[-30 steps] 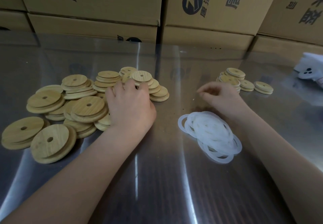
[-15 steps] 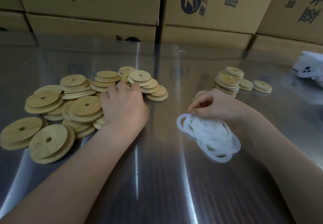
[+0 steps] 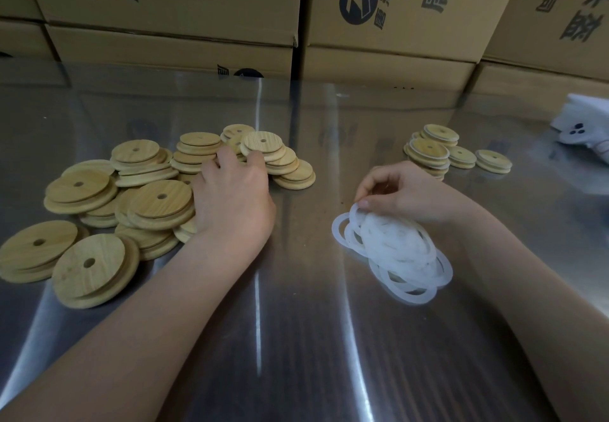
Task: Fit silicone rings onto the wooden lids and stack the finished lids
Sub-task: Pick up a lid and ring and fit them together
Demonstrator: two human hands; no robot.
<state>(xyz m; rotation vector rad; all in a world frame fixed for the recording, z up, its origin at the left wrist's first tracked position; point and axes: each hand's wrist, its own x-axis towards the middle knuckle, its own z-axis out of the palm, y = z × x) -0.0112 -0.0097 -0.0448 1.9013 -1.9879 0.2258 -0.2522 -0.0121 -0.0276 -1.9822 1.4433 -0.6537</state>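
Note:
A loose heap of round wooden lids, each with a small centre hole, lies on the left of the metal table. My left hand lies palm-down on the heap's right side, its fingers curled down over a lid that is mostly hidden beneath it. A pile of white silicone rings sits right of centre. My right hand hovers over the pile's far edge, thumb and fingertips pinching one ring at its top left. Finished lids with white rims stand in short stacks at the far right.
Brown cardboard boxes with dark printed logos wall off the far edge of the table. A white object with dark dots lies at the right edge. Bare, reflective metal stretches between the two piles and towards me.
My right hand came back from near the finished stacks down to the ring pile and pinched a ring. My left hand drew slightly towards me on the lid heap.

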